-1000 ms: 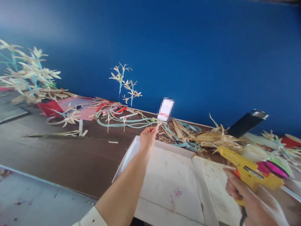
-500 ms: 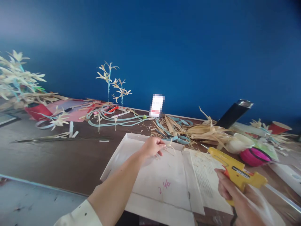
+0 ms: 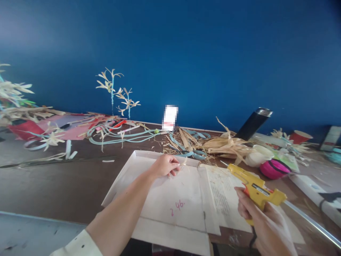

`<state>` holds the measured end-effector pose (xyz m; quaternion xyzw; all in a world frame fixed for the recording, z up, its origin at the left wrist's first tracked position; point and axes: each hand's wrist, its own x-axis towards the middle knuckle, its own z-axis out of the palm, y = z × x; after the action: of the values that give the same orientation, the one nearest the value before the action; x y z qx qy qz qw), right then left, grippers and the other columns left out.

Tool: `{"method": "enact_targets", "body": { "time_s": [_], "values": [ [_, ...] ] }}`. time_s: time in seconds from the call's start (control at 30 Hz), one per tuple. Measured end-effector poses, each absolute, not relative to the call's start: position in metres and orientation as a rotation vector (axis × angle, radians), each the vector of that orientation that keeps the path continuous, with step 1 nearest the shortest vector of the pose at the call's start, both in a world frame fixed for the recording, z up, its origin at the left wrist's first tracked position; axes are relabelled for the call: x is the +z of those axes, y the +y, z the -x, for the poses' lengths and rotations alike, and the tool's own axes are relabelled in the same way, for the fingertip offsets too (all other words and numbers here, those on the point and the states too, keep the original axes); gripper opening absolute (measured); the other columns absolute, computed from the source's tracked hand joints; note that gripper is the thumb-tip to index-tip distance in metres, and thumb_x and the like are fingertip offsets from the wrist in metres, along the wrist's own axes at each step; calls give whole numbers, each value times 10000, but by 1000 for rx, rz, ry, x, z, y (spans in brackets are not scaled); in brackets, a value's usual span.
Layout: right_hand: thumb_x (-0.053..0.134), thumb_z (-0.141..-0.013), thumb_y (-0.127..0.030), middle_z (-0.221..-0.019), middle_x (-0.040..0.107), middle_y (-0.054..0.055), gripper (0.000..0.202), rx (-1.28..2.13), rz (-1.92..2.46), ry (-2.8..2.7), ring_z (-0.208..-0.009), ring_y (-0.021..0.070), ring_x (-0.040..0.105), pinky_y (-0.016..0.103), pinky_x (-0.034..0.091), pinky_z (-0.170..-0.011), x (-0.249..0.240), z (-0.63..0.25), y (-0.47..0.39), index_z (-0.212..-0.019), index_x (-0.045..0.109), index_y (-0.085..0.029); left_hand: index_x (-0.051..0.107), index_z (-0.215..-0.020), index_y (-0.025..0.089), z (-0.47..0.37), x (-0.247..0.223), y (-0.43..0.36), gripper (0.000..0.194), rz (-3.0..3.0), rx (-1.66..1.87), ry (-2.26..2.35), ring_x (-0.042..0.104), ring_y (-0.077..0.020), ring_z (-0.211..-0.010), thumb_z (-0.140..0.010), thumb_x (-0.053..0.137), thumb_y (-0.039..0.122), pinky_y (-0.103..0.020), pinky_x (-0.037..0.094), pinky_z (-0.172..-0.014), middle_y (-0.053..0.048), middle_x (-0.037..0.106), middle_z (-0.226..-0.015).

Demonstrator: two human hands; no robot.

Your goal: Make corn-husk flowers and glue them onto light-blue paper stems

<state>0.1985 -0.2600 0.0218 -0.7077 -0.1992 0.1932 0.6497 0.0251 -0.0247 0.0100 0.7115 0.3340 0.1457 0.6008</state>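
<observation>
My left hand (image 3: 167, 165) is closed in a pinch on a small pale strip of dried husk (image 3: 184, 162), just above the far part of a white cardboard box lid (image 3: 186, 192). Red handwriting marks the lid's surface. Wrapped around the handle of a yellow hot glue gun (image 3: 255, 185), my right hand (image 3: 262, 220) is off to the right. The gun's metal nozzle points up and left toward the lid, apart from the husk strip. A long clear glue stick (image 3: 311, 222) sticks out of its back. A printed sheet (image 3: 226, 199) lies under the gun.
Dried husks (image 3: 223, 145) and blue ribbon lie behind the lid. A black flask (image 3: 253, 124) leans by the blue wall, near a pink pouch (image 3: 274, 168) and red cup (image 3: 301, 137). At left are husk flowers (image 3: 54, 138), coiled cord (image 3: 128, 139) and a red pot (image 3: 25, 129).
The view has turned to the right, so everything sits further left in the picture. Both hands keep their holds, and the gun stays at about the same distance from the left hand.
</observation>
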Motion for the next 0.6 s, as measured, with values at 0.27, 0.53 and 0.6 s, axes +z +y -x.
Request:
{"method": "enact_targets", "body": {
  "time_s": [0.27,0.53,0.6],
  "values": [
    [767,-654,-417,-473,428,-37,340,381,1582,-426,-466,99,372,245,280,-456,26,-201,-268,-747,596,-138,624,-838,135,-23,13,-20,231,-1607,403,797,622,-110,-550,-757,608,351,-189,418,-435,-105,712,-894],
    [774,-642,-419,-485,436,-36,350,380,1580,-416,-471,106,379,249,285,-456,25,-203,-274,-766,593,-146,626,-830,145,-15,25,-13,243,-1501,561,909,617,-89,-551,-753,621,376,-165,377,-437,-91,716,-912],
    [777,-634,-423,-481,438,-35,347,369,1597,-412,-471,105,377,249,286,-458,24,-204,-274,-732,580,-155,619,-830,150,-16,24,-13,232,-1498,523,899,626,-96,-550,-754,619,369,-169,369,-430,-88,717,-914]
  ]
}}
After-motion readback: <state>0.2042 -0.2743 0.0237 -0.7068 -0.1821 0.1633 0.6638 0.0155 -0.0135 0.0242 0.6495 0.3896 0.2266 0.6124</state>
